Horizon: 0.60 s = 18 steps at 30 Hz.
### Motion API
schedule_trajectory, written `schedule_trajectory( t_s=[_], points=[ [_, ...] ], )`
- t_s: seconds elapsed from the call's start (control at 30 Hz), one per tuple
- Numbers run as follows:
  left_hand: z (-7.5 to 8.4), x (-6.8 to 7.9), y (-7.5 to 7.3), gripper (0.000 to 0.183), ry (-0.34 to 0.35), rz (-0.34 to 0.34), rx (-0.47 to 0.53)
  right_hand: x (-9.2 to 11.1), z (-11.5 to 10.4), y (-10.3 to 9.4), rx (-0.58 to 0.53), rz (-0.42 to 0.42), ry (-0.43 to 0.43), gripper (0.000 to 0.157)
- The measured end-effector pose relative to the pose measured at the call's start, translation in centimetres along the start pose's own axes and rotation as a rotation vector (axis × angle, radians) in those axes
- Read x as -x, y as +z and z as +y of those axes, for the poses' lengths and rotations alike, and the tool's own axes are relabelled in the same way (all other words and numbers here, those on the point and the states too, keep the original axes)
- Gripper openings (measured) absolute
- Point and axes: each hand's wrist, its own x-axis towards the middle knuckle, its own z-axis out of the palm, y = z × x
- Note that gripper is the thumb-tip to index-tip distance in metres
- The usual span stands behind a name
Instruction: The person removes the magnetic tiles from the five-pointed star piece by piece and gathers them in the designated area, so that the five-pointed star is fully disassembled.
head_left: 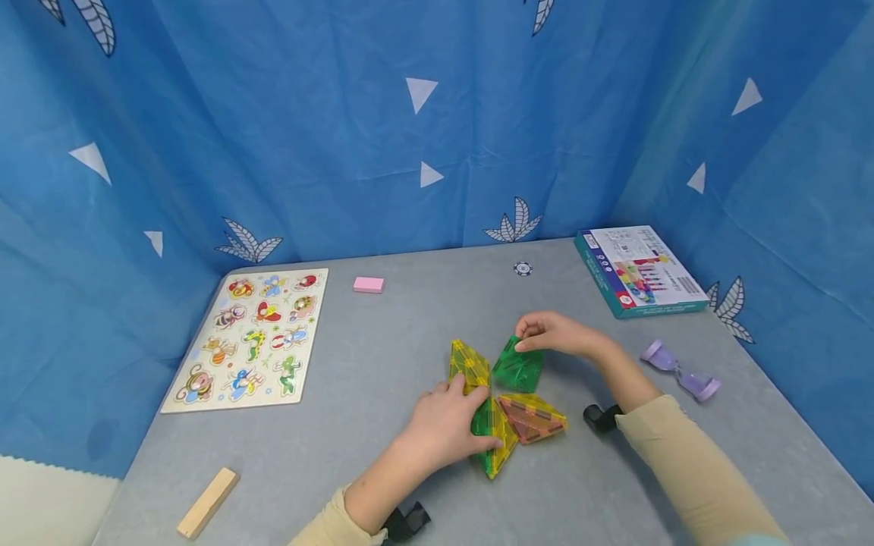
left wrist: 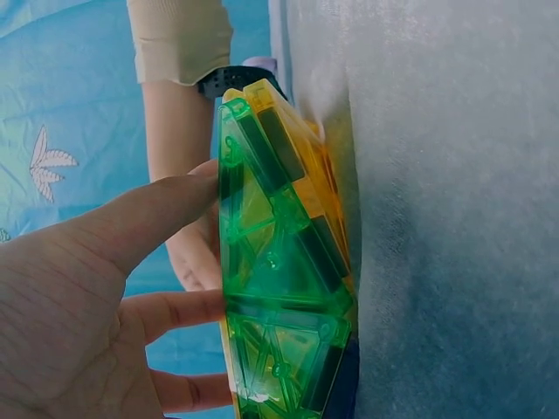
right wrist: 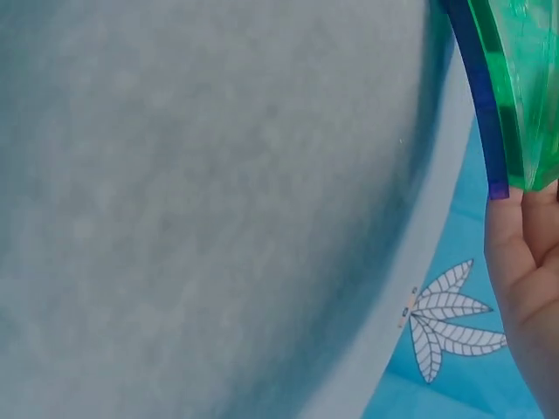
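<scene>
Our green piece (head_left: 517,373) is near the middle of the bench (head_left: 307,470), just beside the top yellow piece (head_left: 470,362). Our right hand (head_left: 556,332) pinches it by its top. Our left hand (head_left: 444,425) is spread wide, its fingers and thumb touching the other pieces. A red piece (head_left: 532,421) lies close by. To do this well, we should keep the left hand still, line up the edges and go slowly, so nothing gets pushed apart. Our left hand hides some pieces, so we should peek around it. The timer (head_left: 679,370) lies near our right arm, and we might bump it. The box (head_left: 665,296), chip (head_left: 523,268), pink block (head_left: 369,285), puzzle (head_left: 239,326) and wood block (head_left: 208,503) seem out of our way.
</scene>
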Motion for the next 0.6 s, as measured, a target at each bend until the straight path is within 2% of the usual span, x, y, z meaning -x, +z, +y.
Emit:
schedule_trajectory(
  t_s=[0.3, 0.43, 0.6],
  points=[
    [0.1, 0.1, -0.1, 0.069, 0.006, -0.001, -0.009, 1.3, -0.4, -0.4, -0.053, -0.022, -0.051, 0.017],
    [0.1, 0.1, -0.1, 0.068, 0.003, 0.000, -0.007, 1.8, -1.0, -0.4, -0.041, 0.013, -0.076, 0.015],
    [0.0, 0.2, -0.1, 0.069, -0.004, 0.000, -0.009, 2.3, -1.8, -0.5, -0.033, 0.093, -0.064, 0.015]
  ],
)
